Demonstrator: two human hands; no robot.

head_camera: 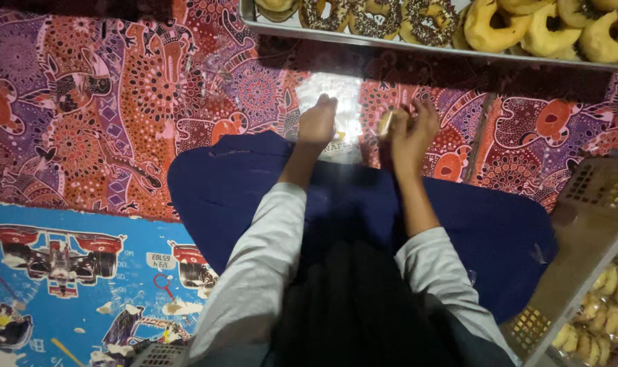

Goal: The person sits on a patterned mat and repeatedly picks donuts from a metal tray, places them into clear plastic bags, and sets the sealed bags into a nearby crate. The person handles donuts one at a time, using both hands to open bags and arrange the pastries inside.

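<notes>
— Where are the hands?
— The left hand (pixel 317 124), fingers curled, presses the clear shiny plastic bag (pixel 336 102) on the patterned red-purple floor mat (pixel 105 102); the right hand (pixel 409 132) pinches a small yellowish piece (pixel 385 124) beside it.

A clear plastic bag (pixel 336 119) lies flat and glaring on the patterned cloth; a small pale doughnut piece (pixel 385 124) sits at its right edge.

Floor: covered by a red-purple patterned cloth (pixel 105 102); a blue car-print mat (pixel 71 272) adjoins it at lower left. Lighting: dim, with one bright glare patch at centre.
</notes>
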